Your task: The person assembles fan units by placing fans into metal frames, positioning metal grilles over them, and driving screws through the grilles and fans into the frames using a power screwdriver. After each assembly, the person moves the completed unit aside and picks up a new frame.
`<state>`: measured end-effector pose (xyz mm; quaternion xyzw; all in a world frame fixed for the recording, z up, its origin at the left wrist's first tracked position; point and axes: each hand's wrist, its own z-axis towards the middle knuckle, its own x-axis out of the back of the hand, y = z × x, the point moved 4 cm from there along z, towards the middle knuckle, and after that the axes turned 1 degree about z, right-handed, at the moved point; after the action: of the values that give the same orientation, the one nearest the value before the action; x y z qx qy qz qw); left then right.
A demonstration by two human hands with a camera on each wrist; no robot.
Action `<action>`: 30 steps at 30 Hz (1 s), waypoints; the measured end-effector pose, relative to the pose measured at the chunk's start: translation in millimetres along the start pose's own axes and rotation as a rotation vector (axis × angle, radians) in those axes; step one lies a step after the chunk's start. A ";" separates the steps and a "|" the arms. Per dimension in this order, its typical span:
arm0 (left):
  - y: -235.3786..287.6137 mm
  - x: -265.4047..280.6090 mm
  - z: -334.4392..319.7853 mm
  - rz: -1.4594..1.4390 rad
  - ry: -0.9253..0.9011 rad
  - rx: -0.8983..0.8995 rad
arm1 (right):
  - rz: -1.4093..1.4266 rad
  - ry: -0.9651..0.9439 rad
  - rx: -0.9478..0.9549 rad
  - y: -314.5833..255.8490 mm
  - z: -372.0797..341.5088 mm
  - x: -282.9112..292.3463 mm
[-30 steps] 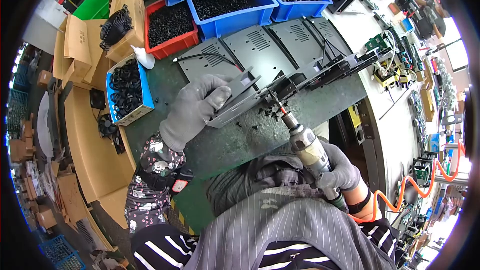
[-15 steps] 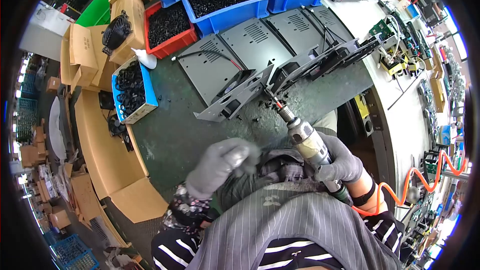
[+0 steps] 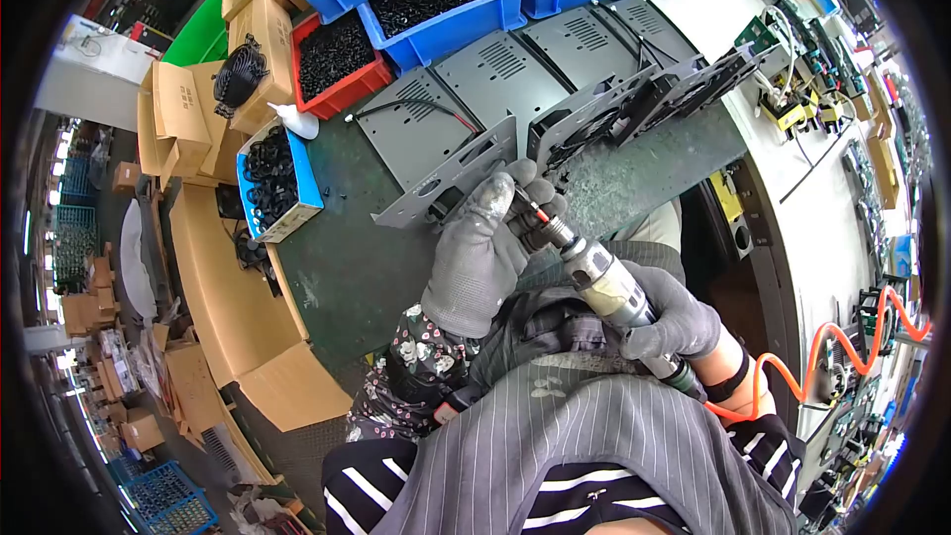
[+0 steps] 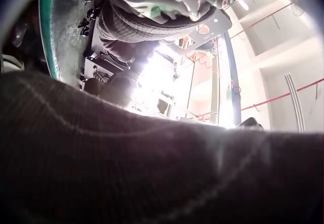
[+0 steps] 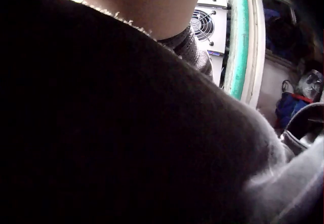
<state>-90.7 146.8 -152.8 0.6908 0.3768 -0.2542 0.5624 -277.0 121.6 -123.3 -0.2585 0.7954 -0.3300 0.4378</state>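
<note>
My gloved right hand (image 3: 674, 317) grips a pneumatic screwdriver (image 3: 606, 282), its bit slanting up and left over the bench. At that tip my gloved left hand (image 3: 475, 263) has its thumb and curled fingers around the bit (image 3: 535, 208); any small part between them is hidden. Just beyond the left hand stands a grey metal panel (image 3: 446, 178) with cut-outs, upright along the front of a flat slotted plate (image 3: 411, 129). Similar plates with upright fronts line up to the right. In the left wrist view, dark glove fabric (image 4: 126, 158) fills the lower half.
Blue bins (image 3: 441, 15) and a red bin (image 3: 337, 69) of small black parts stand at the back. A blue-and-white box (image 3: 279, 183) of black parts and a white bottle (image 3: 297, 121) are on the left. An orange coiled hose (image 3: 817, 357) runs off right; cartons (image 3: 238, 307) line the left side.
My left hand let go of the grey metal panel, dropped toward my lap, then rose to the screwdriver's tip. The right hand keeps its grip on the screwdriver with little movement.
</note>
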 end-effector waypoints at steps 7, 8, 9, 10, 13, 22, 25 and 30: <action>12.1 4.1 -19.4 0.555 0.042 0.045 | 0.014 -0.094 0.025 2.1 -3.8 -1.2; 10.7 2.3 -26.6 0.564 -0.103 0.109 | 0.011 -0.093 0.032 5.4 -3.8 0.0; 11.9 0.9 -35.0 0.573 -0.251 0.172 | 0.002 -0.092 0.045 8.4 -4.5 3.3; 20.3 6.3 -47.3 0.854 -0.256 0.321 | -0.027 -0.082 0.032 11.9 -6.5 9.6; 82.7 11.4 -63.5 1.749 -0.346 0.665 | 0.040 -0.053 -0.003 14.2 -12.5 14.1; 300.1 80.6 5.8 2.482 0.704 -0.774 | -0.046 0.067 0.018 33.7 -11.2 19.1; 329.7 117.3 28.3 2.508 0.610 -0.835 | -0.165 0.095 -0.040 49.7 -11.8 27.7; 340.1 128.6 47.4 2.412 0.393 -0.756 | -0.203 0.076 0.029 53.2 -17.1 28.0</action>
<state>262.5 102.6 -64.6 0.4172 -0.3609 0.6431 0.5312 -311.9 141.6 -171.1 -0.3188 0.7762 -0.3937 0.3754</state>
